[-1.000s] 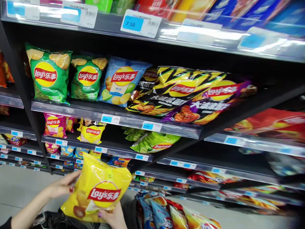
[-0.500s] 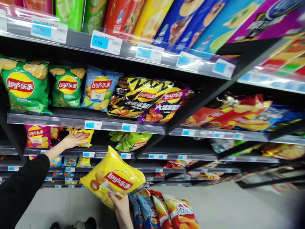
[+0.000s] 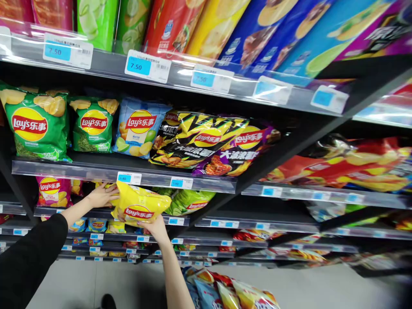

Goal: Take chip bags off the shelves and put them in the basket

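A yellow bag of Lay's potato chips [image 3: 143, 201] is in my right hand [image 3: 155, 229], held from below at the front of the third shelf down. My right fingers are mostly hidden beneath and behind the bag. My left hand [image 3: 103, 195] reaches onto the same shelf, its fingers stretched out against a yellow bag that is largely covered by the hand and the held bag. Left of that hand stands a magenta Lay's bag [image 3: 53, 191]. Green chip bags [image 3: 193, 201] lie to the right of the held bag.
Above, a shelf [image 3: 96, 168] carries green, blue and black chip bags. Tall chip canisters [image 3: 96, 21] fill the top shelf. A slanted black divider [image 3: 309, 133] runs down at the right. Several snack bags [image 3: 222, 292] stand low near the floor.
My right hand has lifted the yellow chip bag up and left to the shelf, beside my left hand. My left hand stays at about the same spot on the shelf.
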Demonstrator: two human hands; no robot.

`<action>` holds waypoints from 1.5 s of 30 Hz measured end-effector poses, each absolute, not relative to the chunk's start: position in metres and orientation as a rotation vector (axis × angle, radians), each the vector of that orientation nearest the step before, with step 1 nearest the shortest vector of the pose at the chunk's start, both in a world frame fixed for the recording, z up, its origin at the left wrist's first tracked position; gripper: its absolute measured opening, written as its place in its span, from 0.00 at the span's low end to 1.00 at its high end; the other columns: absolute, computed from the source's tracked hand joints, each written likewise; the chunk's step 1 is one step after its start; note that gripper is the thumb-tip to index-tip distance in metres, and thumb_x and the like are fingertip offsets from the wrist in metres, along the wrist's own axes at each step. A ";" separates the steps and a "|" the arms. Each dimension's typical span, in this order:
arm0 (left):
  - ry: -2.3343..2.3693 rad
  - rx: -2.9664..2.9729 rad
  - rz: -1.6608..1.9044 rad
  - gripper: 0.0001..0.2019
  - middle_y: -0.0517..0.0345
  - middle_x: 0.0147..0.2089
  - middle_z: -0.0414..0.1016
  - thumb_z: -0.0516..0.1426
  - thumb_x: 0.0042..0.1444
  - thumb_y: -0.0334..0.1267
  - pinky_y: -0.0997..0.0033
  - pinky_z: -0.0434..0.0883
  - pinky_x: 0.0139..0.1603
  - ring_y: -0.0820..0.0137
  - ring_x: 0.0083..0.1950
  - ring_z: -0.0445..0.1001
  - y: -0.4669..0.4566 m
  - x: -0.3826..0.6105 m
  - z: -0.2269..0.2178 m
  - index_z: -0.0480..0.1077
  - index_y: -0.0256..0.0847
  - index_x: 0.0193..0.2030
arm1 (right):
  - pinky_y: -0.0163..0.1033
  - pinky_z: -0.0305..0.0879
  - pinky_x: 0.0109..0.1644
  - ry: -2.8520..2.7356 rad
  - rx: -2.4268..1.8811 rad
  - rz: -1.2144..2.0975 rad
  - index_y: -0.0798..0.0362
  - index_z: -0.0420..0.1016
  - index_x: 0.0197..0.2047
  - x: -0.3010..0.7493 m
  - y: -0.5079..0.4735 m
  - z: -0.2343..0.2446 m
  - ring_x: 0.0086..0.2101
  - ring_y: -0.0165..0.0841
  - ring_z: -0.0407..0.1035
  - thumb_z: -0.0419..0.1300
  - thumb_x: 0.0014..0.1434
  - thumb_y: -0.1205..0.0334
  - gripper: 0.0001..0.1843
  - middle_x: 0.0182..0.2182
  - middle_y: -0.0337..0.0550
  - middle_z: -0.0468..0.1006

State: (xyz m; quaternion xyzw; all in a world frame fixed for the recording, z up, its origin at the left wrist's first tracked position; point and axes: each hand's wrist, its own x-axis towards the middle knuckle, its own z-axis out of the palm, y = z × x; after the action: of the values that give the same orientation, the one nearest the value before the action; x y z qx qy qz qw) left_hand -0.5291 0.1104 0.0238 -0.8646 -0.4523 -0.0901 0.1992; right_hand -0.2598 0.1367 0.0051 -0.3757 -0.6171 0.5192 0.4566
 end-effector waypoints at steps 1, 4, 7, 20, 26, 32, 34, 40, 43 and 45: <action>-1.253 -2.424 -0.240 0.24 0.56 0.61 0.64 0.55 0.53 0.46 0.54 0.46 0.63 0.60 0.62 0.58 0.106 -0.530 0.026 0.60 0.49 0.58 | 0.53 0.69 0.44 -1.516 -0.947 1.266 0.57 0.74 0.33 -0.247 0.139 0.004 0.36 0.49 0.74 0.73 0.24 0.64 0.27 0.32 0.51 0.81; -1.265 -2.422 -0.221 0.30 0.55 0.65 0.56 0.54 0.55 0.44 0.52 0.43 0.64 0.60 0.64 0.53 0.089 -0.534 0.030 0.51 0.47 0.63 | 0.54 0.69 0.44 -1.466 -1.013 1.208 0.56 0.74 0.33 -0.209 0.148 -0.003 0.35 0.49 0.74 0.72 0.27 0.62 0.25 0.31 0.50 0.81; -1.322 -2.399 -0.200 0.30 0.56 0.66 0.56 0.52 0.56 0.44 0.52 0.40 0.65 0.62 0.63 0.55 0.073 -0.536 0.029 0.48 0.46 0.65 | 0.55 0.69 0.43 -1.419 -1.065 1.169 0.56 0.74 0.33 -0.187 0.161 -0.012 0.35 0.49 0.74 0.72 0.28 0.60 0.25 0.31 0.50 0.81; -1.569 -2.031 -0.367 0.23 0.55 0.57 0.70 0.53 0.57 0.38 0.38 0.34 0.62 0.56 0.55 0.65 0.060 -0.506 0.000 0.59 0.56 0.59 | 0.57 0.68 0.44 -1.486 -1.122 1.168 0.57 0.74 0.29 -0.196 0.204 -0.039 0.34 0.52 0.74 0.71 0.28 0.59 0.21 0.29 0.53 0.81; -1.644 -1.955 -0.320 0.25 0.55 0.58 0.68 0.52 0.57 0.34 0.38 0.34 0.62 0.54 0.57 0.63 0.051 -0.498 -0.005 0.55 0.55 0.61 | 0.50 0.70 0.41 -1.550 -1.044 1.252 0.56 0.70 0.37 -0.205 0.224 -0.023 0.36 0.47 0.74 0.70 0.30 0.59 0.28 0.34 0.49 0.80; -1.747 -1.902 -0.367 0.26 0.54 0.57 0.68 0.53 0.56 0.34 0.41 0.41 0.62 0.54 0.56 0.62 0.051 -0.484 -0.006 0.56 0.56 0.61 | 0.48 0.68 0.46 -1.625 -0.912 1.354 0.56 0.70 0.43 -0.235 0.241 -0.010 0.41 0.45 0.73 0.69 0.33 0.59 0.30 0.40 0.50 0.79; -1.783 -1.877 -0.393 0.25 0.52 0.56 0.68 0.53 0.56 0.34 0.42 0.42 0.62 0.53 0.56 0.61 0.048 -0.484 -0.006 0.57 0.56 0.60 | 0.49 0.68 0.46 -1.631 -0.887 1.380 0.56 0.69 0.44 -0.245 0.241 -0.015 0.41 0.45 0.73 0.69 0.33 0.58 0.31 0.40 0.50 0.78; -1.900 -1.831 -0.511 0.23 0.50 0.56 0.66 0.53 0.56 0.35 0.40 0.44 0.61 0.52 0.59 0.57 0.034 -0.492 -0.002 0.60 0.58 0.59 | 0.48 0.69 0.45 -1.644 -0.835 1.438 0.56 0.68 0.45 -0.271 0.233 -0.035 0.40 0.45 0.73 0.70 0.32 0.58 0.34 0.40 0.51 0.79; -1.943 -1.835 -0.632 0.21 0.52 0.58 0.62 0.56 0.54 0.39 0.42 0.44 0.62 0.52 0.61 0.54 0.028 -0.499 -0.003 0.63 0.59 0.55 | 0.48 0.69 0.44 -1.632 -0.848 1.436 0.56 0.68 0.43 -0.267 0.235 -0.040 0.40 0.46 0.73 0.70 0.33 0.57 0.32 0.39 0.52 0.79; -1.993 -1.767 -0.768 0.26 0.49 0.63 0.53 0.58 0.51 0.43 0.40 0.43 0.62 0.48 0.64 0.47 0.027 -0.507 -0.006 0.60 0.55 0.57 | 0.49 0.69 0.44 -1.619 -0.868 1.423 0.56 0.67 0.42 -0.259 0.239 -0.041 0.40 0.46 0.73 0.70 0.33 0.56 0.31 0.39 0.51 0.79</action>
State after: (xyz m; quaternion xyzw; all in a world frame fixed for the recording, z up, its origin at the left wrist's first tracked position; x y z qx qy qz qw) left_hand -0.5066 0.0268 -0.0056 -0.6265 -0.7069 -0.2722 0.1837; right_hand -0.2590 0.2387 -0.0413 -0.3429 -0.6393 0.5617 0.3977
